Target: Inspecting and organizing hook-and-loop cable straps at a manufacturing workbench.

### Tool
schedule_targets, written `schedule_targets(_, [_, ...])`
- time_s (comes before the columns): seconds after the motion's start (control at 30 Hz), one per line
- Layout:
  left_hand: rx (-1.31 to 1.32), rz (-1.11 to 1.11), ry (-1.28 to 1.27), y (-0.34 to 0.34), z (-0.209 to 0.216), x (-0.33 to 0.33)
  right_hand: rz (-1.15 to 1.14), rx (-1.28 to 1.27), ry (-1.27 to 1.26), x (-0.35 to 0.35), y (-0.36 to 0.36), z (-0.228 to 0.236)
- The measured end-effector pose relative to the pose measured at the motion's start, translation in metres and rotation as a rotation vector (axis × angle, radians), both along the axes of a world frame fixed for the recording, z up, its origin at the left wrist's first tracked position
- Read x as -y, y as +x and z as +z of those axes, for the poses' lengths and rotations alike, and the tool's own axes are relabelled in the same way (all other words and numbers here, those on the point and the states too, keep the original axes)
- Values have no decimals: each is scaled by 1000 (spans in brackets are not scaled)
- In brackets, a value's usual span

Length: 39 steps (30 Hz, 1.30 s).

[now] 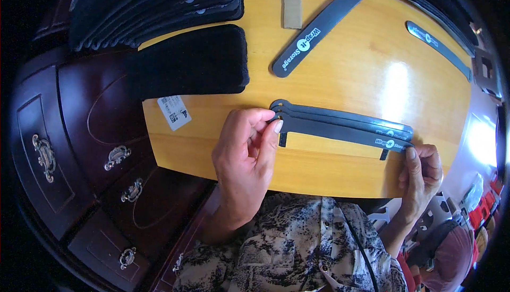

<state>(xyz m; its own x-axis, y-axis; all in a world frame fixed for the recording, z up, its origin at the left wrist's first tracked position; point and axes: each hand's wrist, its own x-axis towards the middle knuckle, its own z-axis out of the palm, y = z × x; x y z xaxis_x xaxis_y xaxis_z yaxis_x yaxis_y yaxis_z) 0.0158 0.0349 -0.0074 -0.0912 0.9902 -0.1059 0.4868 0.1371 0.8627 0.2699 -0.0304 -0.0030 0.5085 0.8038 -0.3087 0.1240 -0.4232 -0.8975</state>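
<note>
Several dark grey cable straps lie fanned together near the table's front edge. My left hand (247, 151) pinches the looped end of the nearest strap (334, 132) between thumb and fingers. At its other, printed end my right hand (422, 170) grips the tip, so the strap is stretched level between both hands. Just behind it rest the other straps (340, 112) of the fan, their looped ends close to my left fingertips. Short black tabs (282, 140) show below the front strap. What lies under my fingers is hidden.
A wide strap (319, 31) lies slantwise farther back, beside a cardboard strip (290, 2). Another strap (438, 47) is at the right. Black fabric pieces (191, 61) sit at the left, with a tall stack (159, 10) behind. A white label (174, 112) lies near the table's left edge.
</note>
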Motion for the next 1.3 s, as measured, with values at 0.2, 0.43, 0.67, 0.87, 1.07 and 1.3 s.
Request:
schedule_targets(0.2, [41,38,-54,5,3,-1,-26,-4,-2,-3,-4,1])
schedule_targets(0.43, [-5,5,-41,3,6,0,11,14,-39,-8,-2,5])
schedule_targets(0.67, [-66,-31,-44,4,5,-1,38,-3,-53,-9,1,6])
schedule_targets(0.87, [-86,-74,-46,3,6,0,49,34,-46,-11,0,5])
schedule_targets(1.07, [-86,-104,-52,3,7,-2,31,10,-107,-14,0,10])
schedule_targets(1.3, [-13,-59,-85,-3,13,-2,59,6,-144,-24,-1,15])
